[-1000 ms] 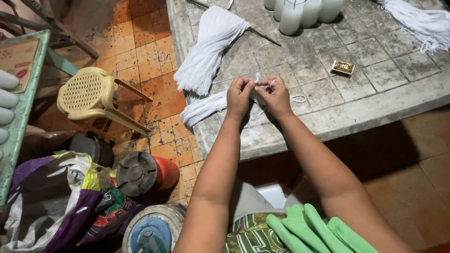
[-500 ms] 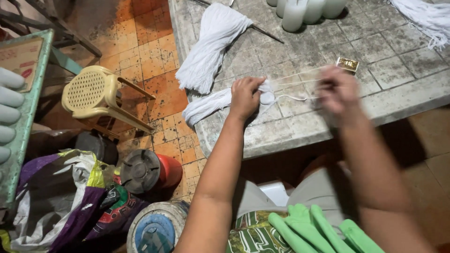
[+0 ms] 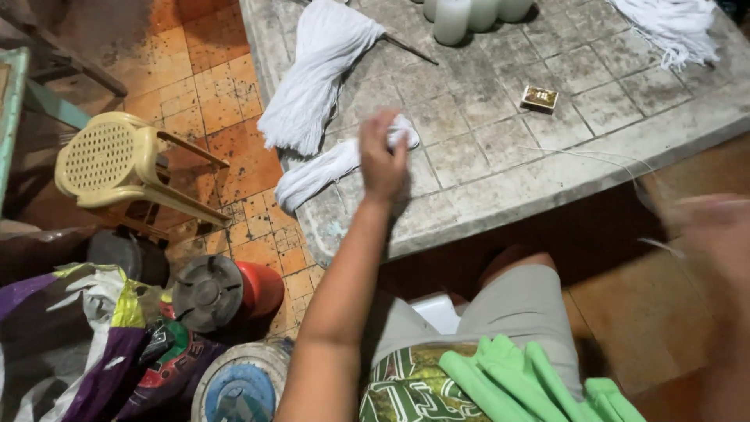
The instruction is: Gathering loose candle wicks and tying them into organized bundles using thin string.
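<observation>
— As the head camera looked down, which step was in hand?

— By my judgement, a single strand was being drawn out of a bundle. The left hand (image 3: 383,156) pressed on the small white string bundle (image 3: 328,168) at the near left edge of the desk (image 3: 500,148), while a thin white thread (image 3: 594,156) ran rightward across the tiles.

— And the fingers?

— The left hand's fingers were curled together over the bundle's end. The right hand (image 3: 715,234), low at the right past the desk's edge, was a blur; whether it pinched the thread I could not tell.

— What would the next move call for?

— Probably steady pressure on the bundle, so the strand would slide free without dragging the larger white bundle (image 3: 316,74) farther back.
</observation>
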